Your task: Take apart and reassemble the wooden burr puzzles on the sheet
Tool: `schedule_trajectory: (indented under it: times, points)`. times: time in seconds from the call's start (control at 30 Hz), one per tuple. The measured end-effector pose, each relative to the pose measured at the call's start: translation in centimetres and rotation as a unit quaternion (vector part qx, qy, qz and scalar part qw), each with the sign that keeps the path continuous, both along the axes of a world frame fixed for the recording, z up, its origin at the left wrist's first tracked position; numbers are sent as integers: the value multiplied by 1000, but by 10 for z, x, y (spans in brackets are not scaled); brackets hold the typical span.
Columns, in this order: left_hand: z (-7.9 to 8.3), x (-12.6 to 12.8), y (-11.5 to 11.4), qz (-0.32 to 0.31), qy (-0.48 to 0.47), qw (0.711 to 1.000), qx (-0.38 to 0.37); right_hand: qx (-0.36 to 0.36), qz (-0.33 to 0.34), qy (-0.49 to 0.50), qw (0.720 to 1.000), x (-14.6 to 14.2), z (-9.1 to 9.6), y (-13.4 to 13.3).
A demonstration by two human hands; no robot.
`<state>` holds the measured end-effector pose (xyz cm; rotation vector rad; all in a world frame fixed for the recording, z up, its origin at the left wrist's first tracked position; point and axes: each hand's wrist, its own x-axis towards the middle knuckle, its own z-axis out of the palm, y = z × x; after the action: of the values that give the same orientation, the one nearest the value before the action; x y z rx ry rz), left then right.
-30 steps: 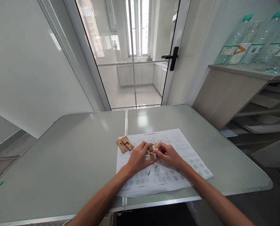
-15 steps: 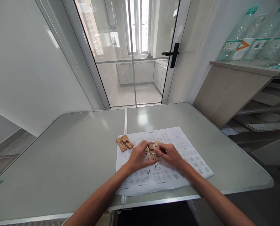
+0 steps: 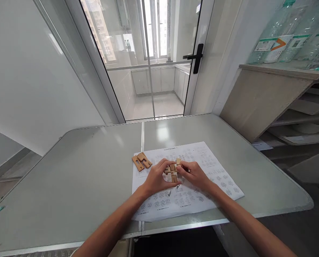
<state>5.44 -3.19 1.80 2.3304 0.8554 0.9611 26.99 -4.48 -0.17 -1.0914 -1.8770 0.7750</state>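
Between my two hands is a small wooden interlocking puzzle made of several light and brown pieces, with dark markings on some of them. My left hand grips it from the left, thumb at the near side and fingers at the far side. On the right, my right hand pinches the puzzle's pieces with thumb and forefinger. Its other fingers are curled and partly hidden. Beneath both hands lies a printed sheet covered with small line drawings. Two flat wooden pieces with cut-out slots and numbers overlap at the sheet's upper left corner.
The grey-green table has a metal edge and a seam down its middle. Beyond it stands a glass door with a black handle. At the right, plastic bottles stand on a wooden shelf unit. A small green cap-like thing lies far left.
The camera view has shifted slightly. My right thumb and forefinger have moved a little on the puzzle, whose pieces show slightly differently. Both hands keep their hold.
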Motion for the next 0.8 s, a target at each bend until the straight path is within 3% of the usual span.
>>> schedule_trajectory:
  times: [0.23,0.47,0.63,0.8]
  points:
    - [-6,0,-1,-7,10,999,32,-4,-21,-15,1000,1,-6,1]
    - [-5,0,0,-11,-2,1000,27,-76,-1,13,997,-1,2,-1]
    - [-2,-1,2,26,-2,998,-62,-95,-8,46,994,0,5,1]
    - [2,0,5,96,-50,981,-159,-7,-124,-16,992,4,5,7]
